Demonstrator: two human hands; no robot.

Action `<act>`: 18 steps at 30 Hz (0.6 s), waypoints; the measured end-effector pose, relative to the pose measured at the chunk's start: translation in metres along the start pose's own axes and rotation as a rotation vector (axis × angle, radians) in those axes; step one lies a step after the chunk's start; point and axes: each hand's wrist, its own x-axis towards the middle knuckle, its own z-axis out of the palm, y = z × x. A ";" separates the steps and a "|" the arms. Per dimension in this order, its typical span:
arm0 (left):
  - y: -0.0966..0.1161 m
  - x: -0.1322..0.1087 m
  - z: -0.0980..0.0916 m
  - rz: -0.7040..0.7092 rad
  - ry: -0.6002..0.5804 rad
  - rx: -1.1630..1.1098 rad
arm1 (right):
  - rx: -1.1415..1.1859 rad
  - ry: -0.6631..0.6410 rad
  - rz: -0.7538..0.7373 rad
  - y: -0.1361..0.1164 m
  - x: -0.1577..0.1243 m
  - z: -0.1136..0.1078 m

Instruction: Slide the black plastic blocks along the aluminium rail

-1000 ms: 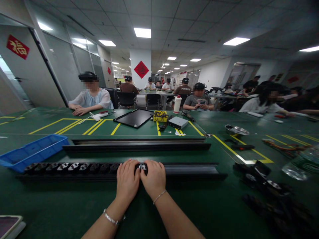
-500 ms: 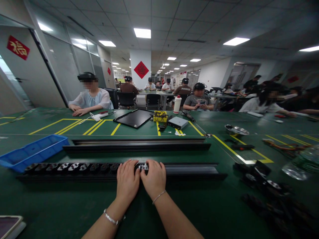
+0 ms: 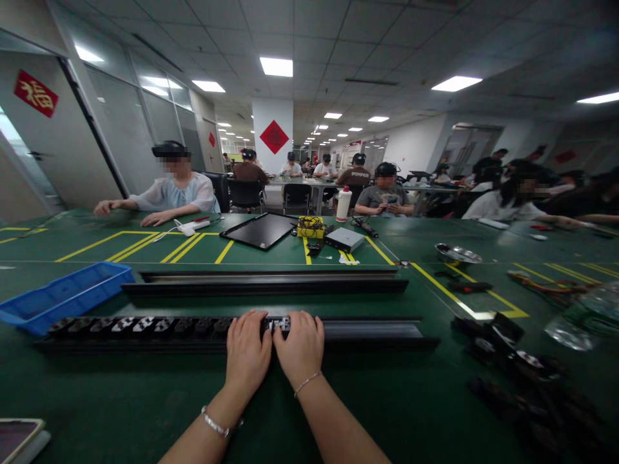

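Observation:
A long black metal channel (image 3: 372, 330) lies across the table in front of me. Its left part holds a row of small black modules (image 3: 184, 325), some with silvery tops. My left hand (image 3: 247, 348) is closed over the channel near the row's right end, fingers bent across its far edge. Close beside it, my right hand (image 3: 298, 348) is closed in the same way, the two thumbs almost meeting. Between them shows a black module with silvery parts (image 3: 279, 324), which both hands press or grip. My fingertips are partly hidden behind the channel.
Behind lies a second black channel (image 3: 271, 283). A blue bin (image 3: 68, 293) stands at left. Several loose black modules (image 3: 517, 367) are heaped at right near a plastic bottle (image 3: 587, 316) and a metal bowl (image 3: 458, 254). A co-worker (image 3: 176, 187) sits across the table.
My right hand has shifted very slightly to the right; my left hand stays almost in place. The co-worker across the table has moved one hand out to the left.

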 end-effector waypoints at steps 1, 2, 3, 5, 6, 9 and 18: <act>0.000 0.000 0.000 -0.001 -0.002 0.000 | -0.003 0.001 0.005 0.001 0.000 0.000; 0.000 0.000 0.000 0.000 -0.003 0.002 | -0.008 0.004 0.013 0.002 0.000 0.000; 0.000 0.000 0.000 0.001 -0.005 0.005 | -0.015 0.006 0.020 0.002 0.000 0.001; 0.000 0.000 -0.001 0.006 -0.005 0.012 | -0.034 0.012 0.038 0.004 0.000 0.002; 0.001 0.000 -0.001 0.008 -0.003 0.015 | -0.046 0.013 0.047 0.005 0.000 0.002; 0.001 0.000 -0.001 0.007 0.001 0.022 | -0.078 -0.001 0.067 0.006 0.000 0.004; 0.002 0.000 -0.001 0.000 0.002 0.033 | -0.107 -0.044 0.066 0.008 0.002 0.000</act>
